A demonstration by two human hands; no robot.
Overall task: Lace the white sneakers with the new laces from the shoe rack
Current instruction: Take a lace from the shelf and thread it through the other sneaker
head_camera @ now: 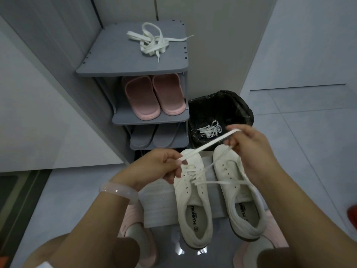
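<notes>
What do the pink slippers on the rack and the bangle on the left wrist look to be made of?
Pink slippers: probably moulded foam or rubber, matte; thick one-piece soles and straps with no stitching visible. Bangle: pale pink, translucent and glossy, perhaps jade-like stone, glass or resin; the view cannot settle which.

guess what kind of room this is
Likely a home entryway: a shoe rack holding slippers, a lined bin beside it, and a tiled floor.
</notes>
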